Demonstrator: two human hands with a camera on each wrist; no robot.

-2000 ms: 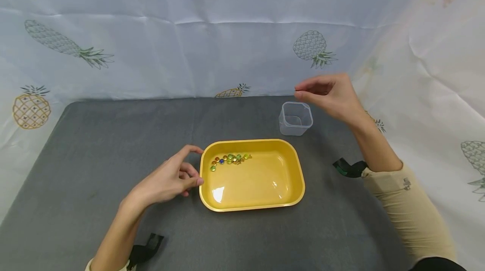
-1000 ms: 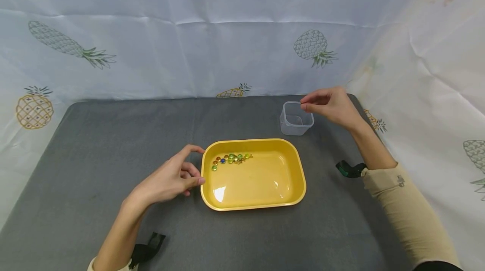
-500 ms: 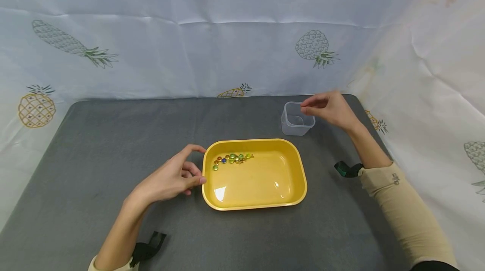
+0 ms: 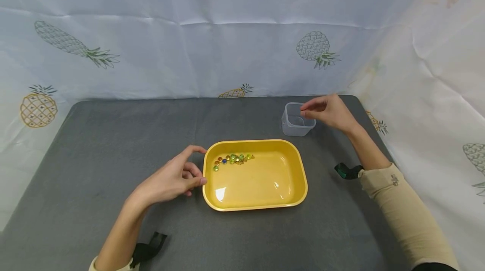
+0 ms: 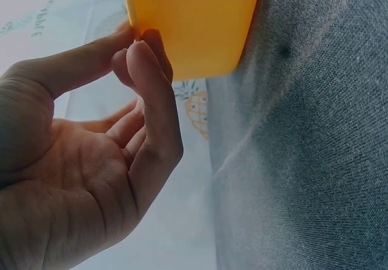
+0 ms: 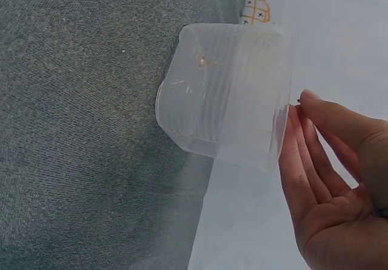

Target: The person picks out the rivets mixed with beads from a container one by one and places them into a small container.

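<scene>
On the grey table stands a yellow tray [image 4: 261,187], with several round glass beads [image 4: 232,159] in green, amber and blue lying in its back left part. Tiny gold-coloured pieces [image 4: 242,161] lie among the beads, their kind too small to tell. My left hand [image 4: 170,178] holds the tray's left end, thumb and fingers curled at the rim. Behind the tray is a clear plastic container [image 4: 291,130]. Over its right rim my right hand [image 4: 327,113] pinches a tiny dark piece [image 6: 299,101], mostly hidden by the fingertips. A small golden spot [image 6: 205,61] shows through the container's wall.
The grey cloth-covered table [image 4: 125,136] reaches back to a white curtain [image 4: 182,60] printed with pineapples. More curtain hangs close along the right side. Dark straps [image 4: 348,171] show at both wrists.
My right hand has come down from above the container to its right rim, fingertips still together. My left hand stays at the tray. The whole head view has shifted slightly.
</scene>
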